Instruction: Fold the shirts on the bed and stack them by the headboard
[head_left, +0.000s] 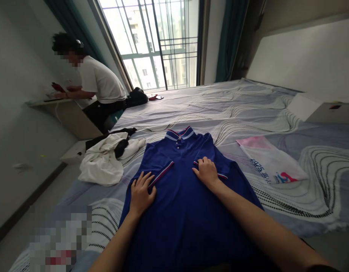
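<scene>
Two bare hands are pressing on a blue polo shirt (pixel 185 211) that is lying face up on the bed (pixel 248 109), collar pointing away from the camera. The left hand (pixel 140 194) is lying flat with fingers spread, resting on the folded-in sleeve by its striped cuff. The right hand (pixel 206 172) is resting on the other sleeve, fingers curled together; whether they are pinching cloth is hard to tell. White clothes (pixel 106 160) are lying in a heap just left of the shirt, a printed plastic bag (pixel 272 164) to its right. Another person (pixel 99 85) is sitting at a shelf by the window.
</scene>
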Demonstrator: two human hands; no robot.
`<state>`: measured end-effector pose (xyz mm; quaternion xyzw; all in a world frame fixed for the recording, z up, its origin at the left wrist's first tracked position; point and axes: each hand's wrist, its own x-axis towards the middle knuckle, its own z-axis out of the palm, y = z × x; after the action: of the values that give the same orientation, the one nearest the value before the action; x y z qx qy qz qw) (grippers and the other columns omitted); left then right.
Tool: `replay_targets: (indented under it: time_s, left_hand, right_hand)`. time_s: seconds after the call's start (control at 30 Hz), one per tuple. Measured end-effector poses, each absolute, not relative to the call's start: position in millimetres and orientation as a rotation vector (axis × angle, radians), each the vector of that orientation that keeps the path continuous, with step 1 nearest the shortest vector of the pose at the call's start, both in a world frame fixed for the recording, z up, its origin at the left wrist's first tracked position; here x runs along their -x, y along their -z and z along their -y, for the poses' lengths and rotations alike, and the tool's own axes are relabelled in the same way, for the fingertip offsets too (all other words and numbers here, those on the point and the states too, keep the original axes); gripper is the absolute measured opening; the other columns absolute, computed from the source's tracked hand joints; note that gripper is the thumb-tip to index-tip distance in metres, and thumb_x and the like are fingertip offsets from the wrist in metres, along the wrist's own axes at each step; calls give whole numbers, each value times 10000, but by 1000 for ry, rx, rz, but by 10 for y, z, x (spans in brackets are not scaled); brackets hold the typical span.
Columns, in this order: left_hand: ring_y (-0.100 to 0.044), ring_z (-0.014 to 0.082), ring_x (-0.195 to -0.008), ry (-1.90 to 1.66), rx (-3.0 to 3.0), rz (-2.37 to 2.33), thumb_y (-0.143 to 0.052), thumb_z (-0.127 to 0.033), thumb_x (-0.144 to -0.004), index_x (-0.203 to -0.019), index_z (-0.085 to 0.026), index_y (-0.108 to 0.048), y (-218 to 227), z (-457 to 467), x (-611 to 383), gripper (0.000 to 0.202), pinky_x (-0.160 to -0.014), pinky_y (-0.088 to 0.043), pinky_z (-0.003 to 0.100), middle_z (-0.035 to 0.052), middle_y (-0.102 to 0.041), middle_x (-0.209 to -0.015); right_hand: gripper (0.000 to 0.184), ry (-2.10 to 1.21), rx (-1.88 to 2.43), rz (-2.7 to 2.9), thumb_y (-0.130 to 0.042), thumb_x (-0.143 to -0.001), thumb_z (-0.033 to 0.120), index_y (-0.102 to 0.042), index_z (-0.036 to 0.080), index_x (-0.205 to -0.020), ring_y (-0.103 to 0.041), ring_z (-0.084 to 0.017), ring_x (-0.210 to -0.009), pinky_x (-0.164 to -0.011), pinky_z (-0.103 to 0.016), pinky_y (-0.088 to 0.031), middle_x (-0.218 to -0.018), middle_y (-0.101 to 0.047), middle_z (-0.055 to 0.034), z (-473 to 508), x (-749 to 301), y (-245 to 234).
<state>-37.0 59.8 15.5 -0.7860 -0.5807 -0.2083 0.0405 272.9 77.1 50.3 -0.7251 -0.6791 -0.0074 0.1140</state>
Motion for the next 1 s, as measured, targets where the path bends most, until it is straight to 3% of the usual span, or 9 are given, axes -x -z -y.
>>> replay_targets:
  time_s: [0.1, 0.23, 0.5, 0.63, 0.77, 0.87, 0.93, 1.0]
  left_hand:
    - [-401, 302, -1448, 672, 2409, 1766, -489, -305, -918, -1277, -238, -621, -143, -579, 363, 388, -1175, -262, 576, 75, -617, -1415]
    - [-428, 315, -1428, 707, 2415, 1756, -503, -330, -922, -1267, -228, -626, -151, -581, 355, 381, -1175, -242, 602, 85, -626, -1403]
    - [-468, 324, -1394, 772, 2420, 1766, -515, -315, -907, -1240, -211, -652, -187, -573, 331, 375, -1181, -206, 620, 103, -648, -1370]
    - [-480, 332, -1379, 796, 2403, 1782, -519, -318, -902, -1238, -209, -659, -189, -572, 329, 379, -1177, -193, 640, 107, -654, -1361]
    - [-498, 334, -1360, 806, 2398, 1782, -527, -319, -892, -1228, -212, -667, -200, -575, 321, 379, -1174, -196, 646, 105, -659, -1353]
    - [-507, 332, -1351, 795, 2401, 1774, -521, -316, -893, -1220, -223, -669, -199, -580, 318, 371, -1175, -191, 648, 104, -657, -1356]
    - [-513, 333, -1343, 789, 2392, 1768, -517, -319, -892, -1212, -223, -669, -189, -588, 319, 367, -1175, -190, 647, 105, -659, -1353]
    - [-516, 331, -1340, 781, 2383, 1755, -510, -323, -892, -1210, -219, -663, -171, -599, 324, 368, -1177, -191, 639, 108, -659, -1352]
  right_hand:
    - [221, 89, 2178, 1970, -575, -972, 305, -676, 123, -1048, -614, -270, -1008, -847, -354, -422, -1062, -659, -153, -903, -2727, -422]
    - [202, 158, 2103, 2006, -521, -998, 253, -692, 148, -978, -619, -243, -964, -846, -341, -399, -1007, -681, -119, -917, -2797, -323]
    - [252, 249, 1967, 1981, -512, -1012, 319, -723, 180, -1010, -605, -236, -972, -864, -327, -399, -993, -685, -93, -966, -2638, -202]
    - [294, 217, 1944, 1983, -530, -1000, 354, -713, 187, -1159, -610, -239, -996, -874, -326, -419, -1026, -684, -100, -952, -2572, -154]
    - [344, 2, 1832, 2046, -543, -982, 452, -744, 221, -1139, -640, -216, -991, -896, -299, -440, -1027, -711, -79, -1052, -2578, -253]
    - [320, -171, 1987, 1802, -494, -1004, 424, -753, 268, -1109, -651, -172, -1051, -958, -237, -425, -1104, -731, -42, -1365, -2751, -482]
    - [358, -185, 2197, 1520, -463, -1010, 398, -707, 238, -1217, -624, -193, -1161, -1008, -251, -410, -1216, -707, -82, -1665, -2982, -662]
    - [465, -208, 2347, 1318, -430, -1008, 448, -682, 142, -1252, -621, -259, -1188, -985, -313, -448, -1232, -689, -181, -1975, -3261, -806]
